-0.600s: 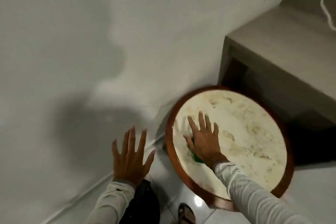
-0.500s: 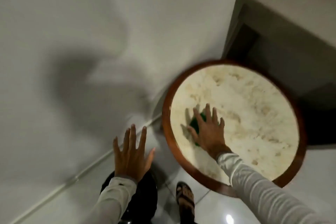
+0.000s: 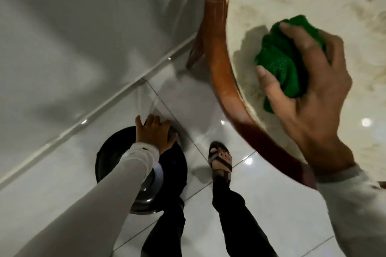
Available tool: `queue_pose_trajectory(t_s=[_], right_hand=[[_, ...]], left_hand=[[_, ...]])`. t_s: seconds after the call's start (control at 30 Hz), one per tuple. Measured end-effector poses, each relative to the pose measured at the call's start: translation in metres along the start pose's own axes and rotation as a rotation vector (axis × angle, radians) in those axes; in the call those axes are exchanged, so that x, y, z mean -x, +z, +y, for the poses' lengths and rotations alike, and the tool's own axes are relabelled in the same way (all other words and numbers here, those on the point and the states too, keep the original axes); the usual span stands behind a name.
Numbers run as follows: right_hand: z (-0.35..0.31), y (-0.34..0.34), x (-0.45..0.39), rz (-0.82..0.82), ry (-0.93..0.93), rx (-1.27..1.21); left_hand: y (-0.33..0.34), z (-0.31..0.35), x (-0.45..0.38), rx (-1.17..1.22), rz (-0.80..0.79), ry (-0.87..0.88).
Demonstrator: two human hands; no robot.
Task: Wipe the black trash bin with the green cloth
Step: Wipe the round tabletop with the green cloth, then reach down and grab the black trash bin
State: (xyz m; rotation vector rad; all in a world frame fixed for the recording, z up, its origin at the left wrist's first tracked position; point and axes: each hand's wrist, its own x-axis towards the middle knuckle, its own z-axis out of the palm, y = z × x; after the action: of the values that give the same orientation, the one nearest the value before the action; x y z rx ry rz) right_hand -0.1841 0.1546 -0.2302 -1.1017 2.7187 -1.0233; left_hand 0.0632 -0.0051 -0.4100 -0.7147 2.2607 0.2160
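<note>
The round black trash bin [image 3: 108,152] stands on the white tiled floor near the wall, seen from above. My left hand [image 3: 153,131] lies on its far rim with the fingers curled over the edge, and my sleeve hides the middle of the bin. My right hand [image 3: 309,100] is closed around the bunched green cloth [image 3: 279,62], held just over the marble top of the round table [image 3: 219,48] at the upper right. The cloth is well apart from the bin.
The table's brown wooden rim juts out over the floor to the right of the bin. My sandalled foot [image 3: 220,159] stands between bin and table. A white wall [image 3: 83,27] with a baseboard runs diagonally behind the bin.
The view has dropped toward the floor. My left hand went down from mid-air onto the bin's rim. My right hand, flat on the cloth before, now has it bunched in its grip.
</note>
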Motion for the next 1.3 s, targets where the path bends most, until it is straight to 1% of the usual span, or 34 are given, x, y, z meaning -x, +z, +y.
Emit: queue_pose_trajectory(t_s=[0.07,0.13,0.17,0.27,0.33,0.4,0.47,0.57,0.6,0.67,0.73,0.8,0.83,0.9,0.93,0.97,1.07,1.13,1.2,1.23,1.3], right_hand=[[-0.034,0.007,0.019,-0.012,-0.081,-0.131],[-0.068,0.022,0.042,-0.05,-0.122,-0.239],[-0.083,0.035,0.056,-0.102,-0.112,-0.309],[-0.109,0.084,0.104,-0.366,0.062,-0.477],[-0.113,0.122,0.137,-0.585,0.164,-0.476],[-0.113,0.159,0.171,-0.749,0.222,-0.481],[-0.125,0.202,0.207,-0.864,0.207,-0.533],[-0.147,0.259,0.257,-0.969,0.055,-0.546],[-0.152,0.279,0.273,-0.969,0.045,-0.551],[-0.147,0.312,0.287,-0.897,0.035,-0.513],[-0.132,0.346,0.281,-0.816,0.063,-0.43],[-0.116,0.381,0.263,-0.769,0.195,-0.335],[-0.109,0.398,0.251,-0.761,0.291,-0.295],[-0.105,0.418,0.232,-0.801,0.48,-0.26],[-0.109,0.417,0.225,-0.819,0.492,-0.27],[-0.116,0.41,0.223,-0.837,0.444,-0.304],[-0.153,0.352,0.239,-0.826,0.109,-0.529],[-0.169,0.314,0.264,-0.862,-0.017,-0.669],[-0.158,0.311,0.269,-0.897,-0.001,-0.664],[-0.147,0.321,0.265,-0.893,0.058,-0.613],[-0.123,0.352,0.249,-0.8,0.254,-0.454]], left_hand=[[0.01,-0.014,0.005,0.086,0.045,0.005],[0.017,-0.029,0.021,0.226,0.166,0.048],[0.02,-0.039,0.034,0.272,0.236,0.05],[0.047,-0.076,0.085,0.368,0.444,-0.038],[0.076,-0.102,0.121,0.443,0.564,-0.118],[0.101,-0.124,0.145,0.491,0.647,-0.147],[0.127,-0.143,0.163,0.541,0.723,-0.172],[0.158,-0.167,0.167,0.604,0.859,-0.236],[0.171,-0.174,0.169,0.631,0.884,-0.252],[0.186,-0.183,0.176,0.647,0.912,-0.233],[0.196,-0.186,0.186,0.658,0.936,-0.202],[0.203,-0.189,0.193,0.681,0.962,-0.209],[0.203,-0.191,0.191,0.689,0.968,-0.218],[0.197,-0.194,0.184,0.697,0.944,-0.251],[0.19,-0.196,0.178,0.702,0.937,-0.258],[0.183,-0.196,0.173,0.711,0.929,-0.262],[0.169,-0.199,0.161,0.716,0.885,-0.253],[0.165,-0.198,0.158,0.706,0.875,-0.226],[0.162,-0.197,0.156,0.708,0.868,-0.189],[0.16,-0.196,0.154,0.709,0.861,-0.18],[0.154,-0.193,0.147,0.713,0.839,-0.191]])
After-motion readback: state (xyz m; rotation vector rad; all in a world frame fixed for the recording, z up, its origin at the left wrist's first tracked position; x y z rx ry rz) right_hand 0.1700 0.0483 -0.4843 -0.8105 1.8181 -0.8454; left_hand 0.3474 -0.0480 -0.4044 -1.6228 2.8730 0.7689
